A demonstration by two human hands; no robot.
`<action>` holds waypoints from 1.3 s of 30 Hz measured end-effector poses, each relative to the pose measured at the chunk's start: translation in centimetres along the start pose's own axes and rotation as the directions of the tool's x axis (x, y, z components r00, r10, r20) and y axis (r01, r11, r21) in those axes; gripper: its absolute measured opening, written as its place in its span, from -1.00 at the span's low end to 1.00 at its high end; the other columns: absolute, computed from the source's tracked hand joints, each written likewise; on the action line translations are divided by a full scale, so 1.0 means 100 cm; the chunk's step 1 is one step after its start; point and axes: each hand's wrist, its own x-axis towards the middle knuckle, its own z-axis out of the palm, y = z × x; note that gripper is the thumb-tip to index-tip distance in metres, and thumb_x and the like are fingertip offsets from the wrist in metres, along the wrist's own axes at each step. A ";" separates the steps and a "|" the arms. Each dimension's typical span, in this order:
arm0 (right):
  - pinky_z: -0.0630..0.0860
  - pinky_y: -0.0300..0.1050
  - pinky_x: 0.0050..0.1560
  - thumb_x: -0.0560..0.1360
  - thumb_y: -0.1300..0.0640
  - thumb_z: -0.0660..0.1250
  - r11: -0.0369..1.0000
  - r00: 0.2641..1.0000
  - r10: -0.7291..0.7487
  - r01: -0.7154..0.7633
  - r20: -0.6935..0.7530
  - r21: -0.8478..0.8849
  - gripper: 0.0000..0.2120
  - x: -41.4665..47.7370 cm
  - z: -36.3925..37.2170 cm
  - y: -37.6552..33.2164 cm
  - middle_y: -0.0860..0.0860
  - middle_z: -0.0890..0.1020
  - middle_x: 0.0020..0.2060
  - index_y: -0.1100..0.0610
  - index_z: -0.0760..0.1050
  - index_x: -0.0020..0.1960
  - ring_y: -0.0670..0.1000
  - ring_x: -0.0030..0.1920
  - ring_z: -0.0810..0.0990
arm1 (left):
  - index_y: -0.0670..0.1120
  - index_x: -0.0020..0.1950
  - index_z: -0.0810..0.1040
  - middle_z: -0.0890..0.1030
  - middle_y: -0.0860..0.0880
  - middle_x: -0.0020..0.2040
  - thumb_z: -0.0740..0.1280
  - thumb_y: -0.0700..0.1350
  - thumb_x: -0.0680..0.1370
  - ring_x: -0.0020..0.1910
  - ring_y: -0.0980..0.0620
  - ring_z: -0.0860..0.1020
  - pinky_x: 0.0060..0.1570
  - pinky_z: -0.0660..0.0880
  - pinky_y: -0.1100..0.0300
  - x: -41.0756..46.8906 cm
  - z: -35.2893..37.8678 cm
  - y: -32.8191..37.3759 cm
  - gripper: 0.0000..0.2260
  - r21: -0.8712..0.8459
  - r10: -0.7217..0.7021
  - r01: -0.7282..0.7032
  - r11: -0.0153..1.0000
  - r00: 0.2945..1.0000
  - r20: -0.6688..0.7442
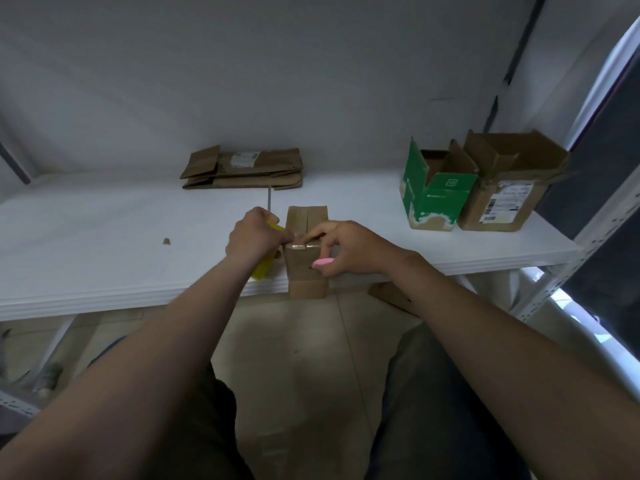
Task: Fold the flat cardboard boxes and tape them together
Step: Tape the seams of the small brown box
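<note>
A small brown cardboard box (307,268) stands at the front edge of the white shelf (104,237), its top flaps closed with a seam down the middle. A glossy strip of tape (302,246) lies across its near top edge. My left hand (254,235) grips a yellow-handled tool (264,266) with a grey blade pointing away, right beside the box. My right hand (346,247) holds a pink object (322,262) in its curled fingers while its index finger presses on the tape.
A pile of flat cardboard boxes (242,168) lies at the back of the shelf. A green open box (436,188) and a brown open box (509,181) stand at the right. A small cardboard scrap (166,241) lies at the left. A metal shelf post (568,271) rises at the right.
</note>
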 end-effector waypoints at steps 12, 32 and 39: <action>0.49 -0.01 0.03 0.66 0.02 0.26 0.671 0.759 0.505 -0.644 -0.411 -0.367 -0.73 -0.007 0.013 0.068 0.15 0.63 0.09 0.18 0.62 0.14 0.22 0.10 0.61 | 0.07 -0.02 0.50 0.68 0.02 -0.12 0.67 0.21 0.16 -0.15 -0.06 0.71 0.12 0.60 -0.07 0.025 0.005 -0.001 -0.45 -0.036 -0.048 0.052 0.998 0.992 0.118; 0.50 0.16 0.23 0.36 -0.09 0.59 0.929 0.972 0.052 -0.131 -0.227 -0.345 -0.17 0.027 0.035 0.034 -0.05 0.26 0.45 -0.16 0.31 0.55 0.11 0.37 0.35 | 0.07 0.05 0.49 0.66 0.06 -0.15 0.63 0.18 0.30 -0.32 0.06 0.69 0.09 0.61 -0.03 0.020 0.008 0.001 -0.52 -0.075 -0.037 0.045 0.996 0.994 0.103; 0.33 0.10 0.26 0.41 -0.17 0.53 0.875 0.965 0.110 -0.207 -0.238 -0.438 -0.16 0.039 0.027 0.020 -0.05 0.28 0.50 -0.15 0.23 0.58 0.13 0.34 0.30 | 0.08 0.10 0.47 0.67 0.08 -0.13 0.53 0.27 0.38 -0.39 0.12 0.67 0.00 0.58 0.08 0.006 -0.008 -0.005 -0.54 -0.063 0.022 -0.021 0.998 1.000 0.008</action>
